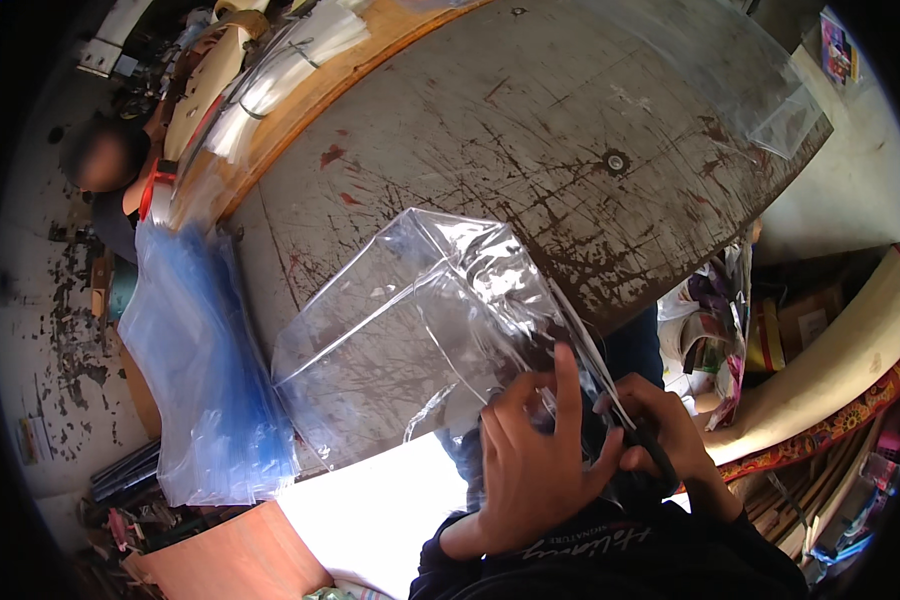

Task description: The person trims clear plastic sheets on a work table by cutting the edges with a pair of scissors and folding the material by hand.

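A clear plastic bag (370,330) with a glossy, creased top lies over the near part of the worktable and reaches toward my body. My left hand (535,450) is on its near right part, index finger stretched up and the other fingers curled over the film. Close by on the right, my right hand (670,430) is closed with bent fingers around a dark, curved handle (655,455), which looks like that of scissors. A thin pale strip (585,345) runs along the bag's edge to the right fingers. Whatever lies between the hands is partly hidden.
The scratched grey worktable (420,140) spreads ahead. At left, a stack of bluish plastic bags (205,370) hangs over its edge. Clear sheeting (785,120) lies at the far right corner. Bundled plastic strips (280,90) rest on a wooden board. Another person (120,225) is at the left.
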`<state>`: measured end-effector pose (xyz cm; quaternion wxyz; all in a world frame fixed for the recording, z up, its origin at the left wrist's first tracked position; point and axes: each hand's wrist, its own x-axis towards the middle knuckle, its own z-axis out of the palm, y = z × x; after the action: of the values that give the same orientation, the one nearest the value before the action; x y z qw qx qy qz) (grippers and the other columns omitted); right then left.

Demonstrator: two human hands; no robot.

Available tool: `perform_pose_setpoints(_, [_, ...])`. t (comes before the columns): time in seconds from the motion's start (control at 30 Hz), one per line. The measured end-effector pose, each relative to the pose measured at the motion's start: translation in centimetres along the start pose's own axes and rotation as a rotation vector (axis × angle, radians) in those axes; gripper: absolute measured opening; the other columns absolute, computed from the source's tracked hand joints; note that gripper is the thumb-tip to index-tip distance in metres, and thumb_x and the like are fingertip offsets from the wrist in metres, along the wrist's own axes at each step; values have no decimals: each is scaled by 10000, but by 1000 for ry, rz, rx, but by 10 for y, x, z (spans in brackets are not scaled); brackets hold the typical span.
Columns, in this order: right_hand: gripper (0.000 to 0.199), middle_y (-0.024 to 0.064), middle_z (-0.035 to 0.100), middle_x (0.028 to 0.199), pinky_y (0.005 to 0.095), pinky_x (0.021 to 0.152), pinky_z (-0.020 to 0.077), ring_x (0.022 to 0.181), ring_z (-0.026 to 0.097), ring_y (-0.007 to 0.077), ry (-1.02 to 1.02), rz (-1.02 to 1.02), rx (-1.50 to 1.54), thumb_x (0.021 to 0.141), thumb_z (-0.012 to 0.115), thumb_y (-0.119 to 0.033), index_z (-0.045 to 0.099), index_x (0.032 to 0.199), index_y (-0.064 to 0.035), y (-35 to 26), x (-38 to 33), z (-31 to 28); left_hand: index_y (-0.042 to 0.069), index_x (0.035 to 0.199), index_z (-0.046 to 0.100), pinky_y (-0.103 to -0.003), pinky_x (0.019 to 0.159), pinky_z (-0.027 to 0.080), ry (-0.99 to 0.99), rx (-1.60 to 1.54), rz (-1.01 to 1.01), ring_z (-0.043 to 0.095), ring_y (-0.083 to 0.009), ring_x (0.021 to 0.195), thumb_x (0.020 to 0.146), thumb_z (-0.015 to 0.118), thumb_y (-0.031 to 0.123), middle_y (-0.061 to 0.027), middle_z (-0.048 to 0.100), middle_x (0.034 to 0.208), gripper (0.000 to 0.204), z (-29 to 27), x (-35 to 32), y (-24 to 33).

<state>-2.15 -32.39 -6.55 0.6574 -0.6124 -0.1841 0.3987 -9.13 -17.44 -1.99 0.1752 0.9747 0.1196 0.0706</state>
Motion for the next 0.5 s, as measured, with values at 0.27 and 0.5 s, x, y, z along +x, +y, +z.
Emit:
perform_pose_setpoints(0.27, [534, 17, 504, 649, 206, 543, 349, 608, 469, 56, -40, 48, 265, 682, 760, -312, 493, 1033, -12, 16, -2, 4, 160, 873, 577, -555, 1045, 115, 290, 270, 224, 518, -168, 1018, 701, 613, 214, -7, 554, 1049, 184, -13, 46, -17])
perform_pose_setpoints(0.5, [546, 25, 513, 668, 212, 546, 358, 612, 472, 63, -99, -2, 270, 676, 768, -299, 501, 1045, 1, 30, 0, 14, 113, 931, 558, -490, 952, 265, 377, -10, 80, 485, -265, 967, 669, 669, 197, -62, 513, 979, 296, 6, 59, -55])
